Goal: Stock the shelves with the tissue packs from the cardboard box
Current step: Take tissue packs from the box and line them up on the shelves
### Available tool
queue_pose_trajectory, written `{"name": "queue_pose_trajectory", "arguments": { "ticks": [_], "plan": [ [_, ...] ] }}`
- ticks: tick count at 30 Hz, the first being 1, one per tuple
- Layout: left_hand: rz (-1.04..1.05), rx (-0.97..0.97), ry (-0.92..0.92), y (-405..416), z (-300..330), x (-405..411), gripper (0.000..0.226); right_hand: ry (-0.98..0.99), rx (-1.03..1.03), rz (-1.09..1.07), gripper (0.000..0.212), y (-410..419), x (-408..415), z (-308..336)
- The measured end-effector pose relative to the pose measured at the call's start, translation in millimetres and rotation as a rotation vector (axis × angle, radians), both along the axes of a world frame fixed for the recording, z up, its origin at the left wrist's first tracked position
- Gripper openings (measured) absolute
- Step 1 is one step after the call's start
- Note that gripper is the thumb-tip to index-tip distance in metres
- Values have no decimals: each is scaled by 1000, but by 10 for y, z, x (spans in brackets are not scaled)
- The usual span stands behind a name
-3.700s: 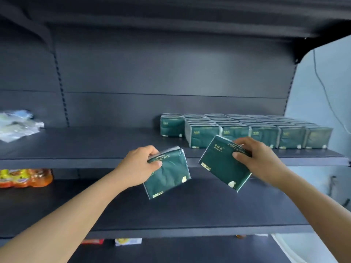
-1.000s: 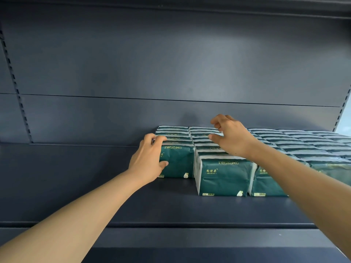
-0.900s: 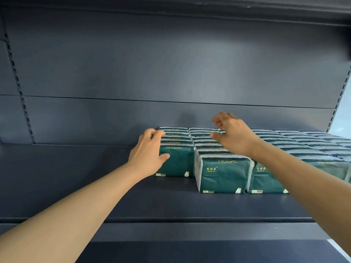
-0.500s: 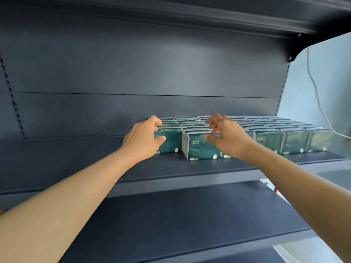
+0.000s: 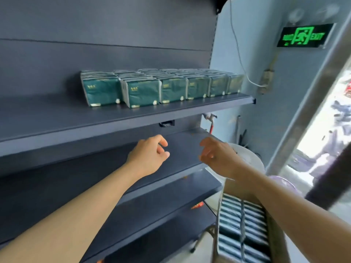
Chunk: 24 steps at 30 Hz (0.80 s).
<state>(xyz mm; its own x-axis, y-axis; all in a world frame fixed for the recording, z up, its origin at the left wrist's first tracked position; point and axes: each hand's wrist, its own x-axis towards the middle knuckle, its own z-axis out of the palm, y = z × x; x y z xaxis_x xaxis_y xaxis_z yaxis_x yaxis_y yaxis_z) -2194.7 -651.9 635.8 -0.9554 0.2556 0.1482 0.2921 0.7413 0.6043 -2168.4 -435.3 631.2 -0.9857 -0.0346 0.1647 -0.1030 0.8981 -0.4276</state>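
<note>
Rows of dark green tissue packs (image 5: pixel 142 90) stand on the upper dark shelf (image 5: pixel 57 122), filling its right half. Below that shelf my left hand (image 5: pixel 150 156) hangs in the air with loosely curled fingers and holds nothing. My right hand (image 5: pixel 216 156) is beside it, also empty with relaxed fingers. At the lower right the cardboard box (image 5: pixel 273 234) stands open, with several packs (image 5: pixel 241 221) in it seen edge-on. My right forearm crosses above the box.
Two more dark shelves (image 5: pixel 161 198) lie below my hands. A pale wall with a hanging cable (image 5: pixel 237 44) and a green exit sign (image 5: pixel 303 37) is to the right. A white round object (image 5: pixel 248 158) sits behind my right hand. A bright doorway is at far right.
Both hands have left the packs on the upper shelf and dropped below it, empty. My view has turned right and down, bringing the box into sight.
</note>
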Motion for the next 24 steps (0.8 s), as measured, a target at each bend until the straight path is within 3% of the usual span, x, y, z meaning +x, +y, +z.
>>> {"name": "queue_pose_trajectory", "arguments": {
  "ticks": [12,24],
  "plan": [
    [-213,-70,-277,1752,-1383,31,12,-239,-86,-242,35,1678,578,-1318],
    [-200,-239,-603,3108,-2936,-16,21,-608,-199,-341,31,3060,596,-2975]
  ]
}}
